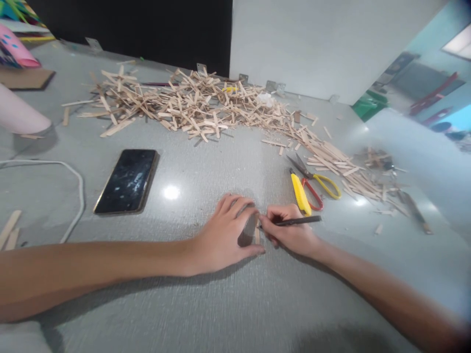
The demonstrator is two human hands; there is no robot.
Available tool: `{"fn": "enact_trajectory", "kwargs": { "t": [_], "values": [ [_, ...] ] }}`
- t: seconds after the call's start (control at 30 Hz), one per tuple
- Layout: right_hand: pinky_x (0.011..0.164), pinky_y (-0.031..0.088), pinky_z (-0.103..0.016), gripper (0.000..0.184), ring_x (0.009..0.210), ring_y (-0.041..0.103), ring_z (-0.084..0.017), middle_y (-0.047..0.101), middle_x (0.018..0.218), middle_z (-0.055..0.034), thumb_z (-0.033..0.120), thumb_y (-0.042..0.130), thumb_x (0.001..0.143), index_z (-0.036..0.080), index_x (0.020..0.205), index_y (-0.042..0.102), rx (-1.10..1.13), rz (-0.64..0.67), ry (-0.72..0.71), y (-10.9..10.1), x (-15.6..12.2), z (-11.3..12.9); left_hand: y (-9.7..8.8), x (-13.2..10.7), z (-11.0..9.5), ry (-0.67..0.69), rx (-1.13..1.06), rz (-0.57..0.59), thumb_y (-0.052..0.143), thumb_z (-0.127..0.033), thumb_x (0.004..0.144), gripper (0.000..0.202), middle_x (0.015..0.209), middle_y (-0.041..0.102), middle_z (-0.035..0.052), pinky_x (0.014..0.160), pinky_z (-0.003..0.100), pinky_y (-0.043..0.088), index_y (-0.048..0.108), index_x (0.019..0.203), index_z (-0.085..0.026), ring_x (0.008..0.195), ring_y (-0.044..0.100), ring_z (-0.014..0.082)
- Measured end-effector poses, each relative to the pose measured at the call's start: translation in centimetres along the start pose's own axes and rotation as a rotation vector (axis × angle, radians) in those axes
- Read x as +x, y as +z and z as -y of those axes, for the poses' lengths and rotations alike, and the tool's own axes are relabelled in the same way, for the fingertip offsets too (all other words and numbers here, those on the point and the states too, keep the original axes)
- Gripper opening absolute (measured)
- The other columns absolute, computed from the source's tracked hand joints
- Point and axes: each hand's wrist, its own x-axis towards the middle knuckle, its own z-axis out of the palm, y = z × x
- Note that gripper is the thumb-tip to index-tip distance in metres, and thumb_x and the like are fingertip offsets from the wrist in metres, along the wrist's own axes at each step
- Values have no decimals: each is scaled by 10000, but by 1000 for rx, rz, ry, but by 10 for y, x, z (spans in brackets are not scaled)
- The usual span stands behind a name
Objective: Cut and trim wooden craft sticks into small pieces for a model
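Note:
A short wooden craft stick point(257, 237) lies upright in the view on the grey tabletop between my hands. My left hand point(224, 233) arches beside it, index finger at its far end and thumb near its close end, holding it down. In my right hand point(290, 228) is a dark pen point(300, 221), gripped between thumb and fingers. The pen's tip points left and meets the stick or sits just over it. Just beyond my right hand lie a yellow box cutter point(300, 193) and scissors point(324, 184) with one yellow and one red handle.
A large heap of craft sticks point(191, 105) runs along the back and down the right side. To the left are a phone point(127, 181), a white cable point(79, 184) and a pale pink cylinder point(20, 113). A white panel point(312, 44) stands behind.

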Motion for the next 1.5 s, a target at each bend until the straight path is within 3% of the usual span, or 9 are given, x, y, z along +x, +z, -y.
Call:
{"fn": "enact_trajectory", "kwargs": {
  "t": [1.0,1.5],
  "values": [
    [404,344,-187,423,367,478,-69,550,435,56,291,671,969,209,591,501,-67,-3,-56,-1,1,0,1,0,2,-2,26,19,826,-645,822,748,1427,559,159,1167,592,415,592,1340,-158,1385,433,391],
    [314,345,-144,380,324,508,-71,562,447,60,361,654,995,204,665,551,17,-32,60,0,-2,-4,-1,1,0,0,36,24,838,-633,811,729,1425,571,168,1162,607,418,599,1307,-155,1380,446,405]
  ]
}}
